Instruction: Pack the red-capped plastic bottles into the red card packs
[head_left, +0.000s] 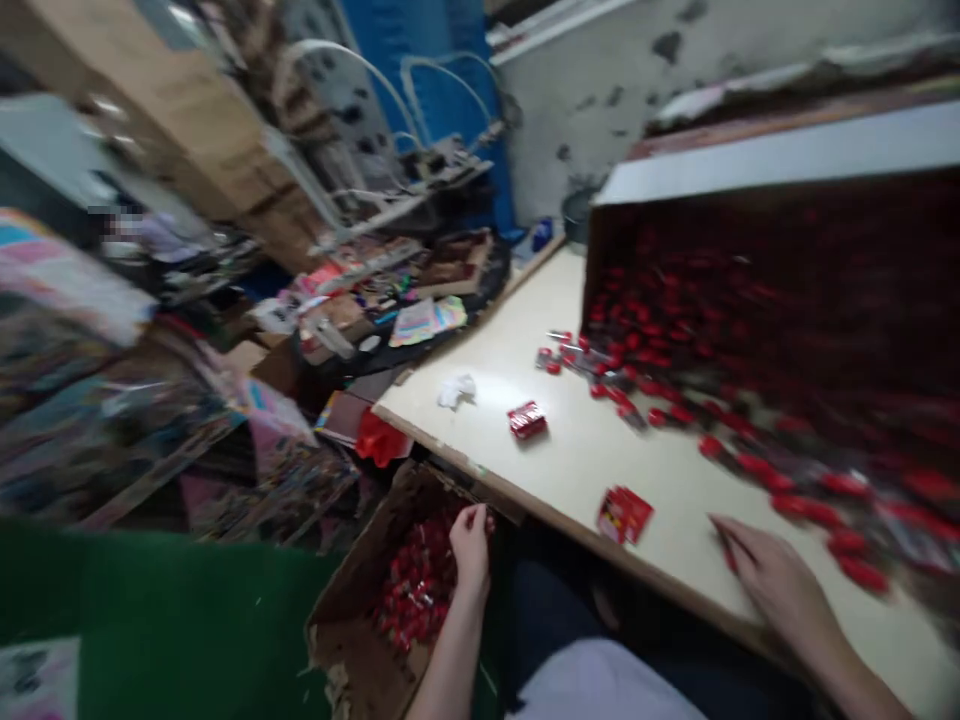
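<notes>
My left hand (pixel 471 550) is above the rim of a cardboard box (pixel 337 650) filled with small red-and-clear pieces (pixel 416 590). Its fingers are pinched, with a bit of something reddish beside the fingertips that I cannot make out. Over the cream tabletop (pixel 555 480) is my right hand (pixel 780 580), blurred, its fingers closed together with a trace of red under them. Between the hands, near the table edge, lie some flat red printed cards (pixel 625 515). Farther back sits a bundle of shiny red packets (pixel 527 420).
A large carton (pixel 750 155) lies on its side at the right, and red-capped pieces (pixel 660 400) spill from it across the table. Crumpled white paper (pixel 456 390) rests near the left edge. Beyond stands a cluttered bench (pixel 360 290); the floor (pixel 172 610) is green.
</notes>
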